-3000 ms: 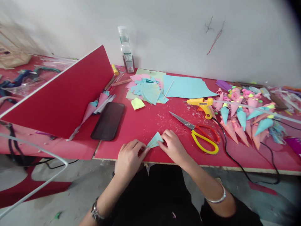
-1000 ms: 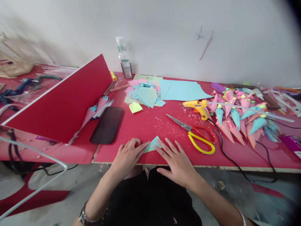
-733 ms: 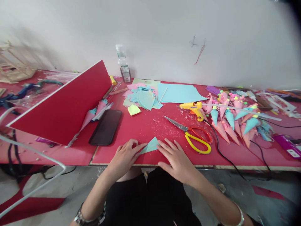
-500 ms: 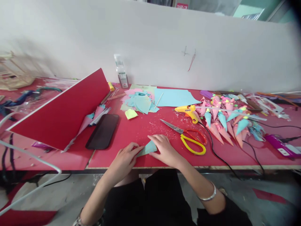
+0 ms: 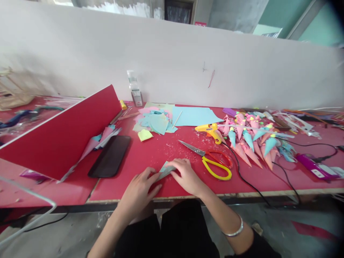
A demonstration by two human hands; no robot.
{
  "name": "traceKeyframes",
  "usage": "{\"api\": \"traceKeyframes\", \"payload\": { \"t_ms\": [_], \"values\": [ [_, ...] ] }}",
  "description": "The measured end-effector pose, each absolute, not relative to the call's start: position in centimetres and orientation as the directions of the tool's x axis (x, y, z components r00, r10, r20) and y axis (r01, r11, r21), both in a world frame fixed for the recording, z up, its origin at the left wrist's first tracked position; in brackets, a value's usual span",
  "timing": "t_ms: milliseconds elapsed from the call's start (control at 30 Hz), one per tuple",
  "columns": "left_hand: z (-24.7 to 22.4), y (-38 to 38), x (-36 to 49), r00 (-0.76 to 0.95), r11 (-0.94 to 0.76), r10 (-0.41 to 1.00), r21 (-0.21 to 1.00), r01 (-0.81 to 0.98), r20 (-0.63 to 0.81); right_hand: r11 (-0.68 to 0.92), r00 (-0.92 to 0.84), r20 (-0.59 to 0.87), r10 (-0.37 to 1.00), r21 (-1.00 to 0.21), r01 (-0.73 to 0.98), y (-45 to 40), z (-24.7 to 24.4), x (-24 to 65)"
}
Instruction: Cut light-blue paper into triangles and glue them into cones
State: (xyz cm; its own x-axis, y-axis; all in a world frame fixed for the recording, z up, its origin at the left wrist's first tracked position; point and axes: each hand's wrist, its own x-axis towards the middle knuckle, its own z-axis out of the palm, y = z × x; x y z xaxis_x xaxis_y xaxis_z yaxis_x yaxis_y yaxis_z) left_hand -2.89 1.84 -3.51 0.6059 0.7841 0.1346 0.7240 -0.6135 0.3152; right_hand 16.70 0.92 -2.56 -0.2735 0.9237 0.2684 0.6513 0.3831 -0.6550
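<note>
Fingers [image 5: 153, 178] of the left hand [image 5: 137, 188] are bent, with the index tip against the left end of a small light blue paper piece [image 5: 165, 169]; the thumb stands apart below, and whether this hand clamps the paper cannot be told. The right hand [image 5: 186, 175] is closed on the right end of the same piece, index finger over the top, thumb at the near side. The paper piece lies near the front edge of the red table [image 5: 156, 152], between both hands and partly covered by them.

Right of the right hand: scissors [image 5: 203, 153], blades directed away and to the left, one handle loop red, the other yellow. Behind them: a yellow glue gun [image 5: 211, 130] (any marking on its body is too small to read), nozzle to the left. Adjacent to it: a pile of pink and blue cones [image 5: 247, 139]. Farther right: a purple box [image 5: 311, 167] with a white panel.

Left of the hands: a black rectangular tray [image 5: 110, 157], beside an upright red board [image 5: 72, 132].

Rear of the table: paper scraps [image 5: 158, 122], a blue sheet [image 5: 199, 116], and a bottle [image 5: 135, 89] whose label [image 5: 136, 94] is illegible. Above the white partition [image 5: 161, 53], a red sign [image 5: 200, 24] bears white characters, likewise unreadable.
</note>
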Motion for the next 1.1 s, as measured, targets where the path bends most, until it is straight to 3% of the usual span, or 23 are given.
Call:
{"api": "traceKeyframes", "payload": {
  "t_ms": [200,333,467,567,600,733,900,1100],
  "values": [
    [-4.3,1.6,-3.2,0.690,-0.722,0.688,0.115,0.682,0.225,0.504,-0.401,0.308,0.863,-0.575,0.645,0.5,-3.1,18.9],
    [-4.9,1.1,-3.3,0.769,-0.792,0.602,0.040,0.609,0.215,0.479,-0.382,0.290,0.878,-0.572,0.666,-0.4,-2.3,21.0],
    [-4.5,1.2,-3.4,0.756,-0.775,0.630,0.077,0.628,0.179,0.223,0.019,0.395,0.918,-0.556,0.801,1.0,-0.9,26.0],
    [-4.1,1.4,-3.0,0.734,-0.754,0.656,0.121,0.645,0.173,-0.132,0.297,0.380,0.876,-0.404,0.905,3.6,-0.8,30.5],
    [-4.0,1.4,-2.8,0.712,-0.734,0.678,0.121,0.668,0.183,-0.174,0.321,0.379,0.868,-0.372,0.912,4.6,-1.0,31.8],
    [-3.9,1.6,-1.8,0.599,-0.634,0.761,0.092,0.768,0.247,-0.185,0.288,0.366,0.885,-0.291,0.939,7.8,-2.6,34.3],
    [-3.8,2.1,-2.3,0.639,-0.676,0.734,0.157,0.720,0.229,-0.174,0.251,0.387,0.887,-0.222,0.959,9.6,-3.5,33.6],
    [-3.8,2.8,-3.4,0.643,-0.664,0.748,0.166,0.729,0.166,-0.079,0.168,0.448,0.878,-0.211,0.974,9.4,-1.0,32.2]
  ]
}}
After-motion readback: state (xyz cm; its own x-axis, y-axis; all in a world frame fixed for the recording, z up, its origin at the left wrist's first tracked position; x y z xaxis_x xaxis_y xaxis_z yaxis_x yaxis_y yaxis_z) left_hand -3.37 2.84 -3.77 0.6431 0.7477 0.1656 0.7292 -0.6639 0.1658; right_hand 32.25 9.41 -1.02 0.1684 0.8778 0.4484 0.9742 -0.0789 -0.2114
